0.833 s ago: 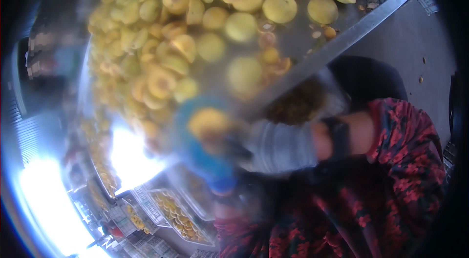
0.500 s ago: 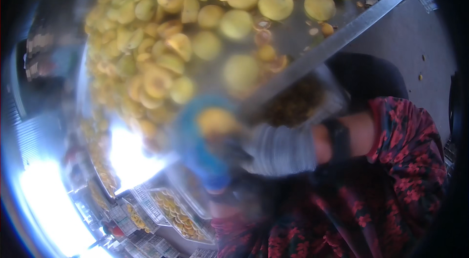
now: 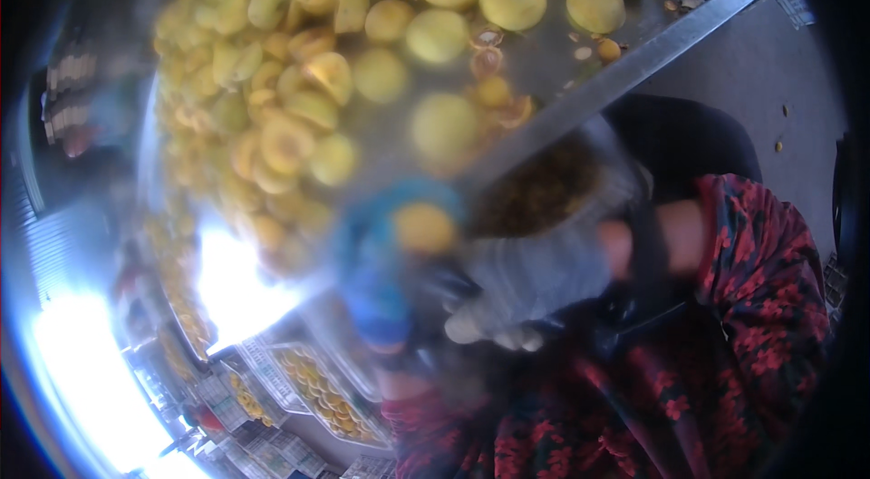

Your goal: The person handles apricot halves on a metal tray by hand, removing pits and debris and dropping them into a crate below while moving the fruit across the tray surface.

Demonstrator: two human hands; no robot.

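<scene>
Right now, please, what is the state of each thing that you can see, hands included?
Left hand: gloved, holding a yellow fruit.
Yellow fruit: held; whole or cut, too blurred to tell.
Right hand: gloved, fingers bent; grip unclear.
Fruit heap: loose, many pieces cut open.
Translucent container: brown bits inside.
Tray: filled with yellow pieces.

Your right glove (image 3: 535,275) is matt cloth; your blurred left glove (image 3: 367,248) is perhaps rubber. Your sleeve (image 3: 761,252) is cloth, the table rim (image 3: 666,56) smooth, shiny metal.
</scene>
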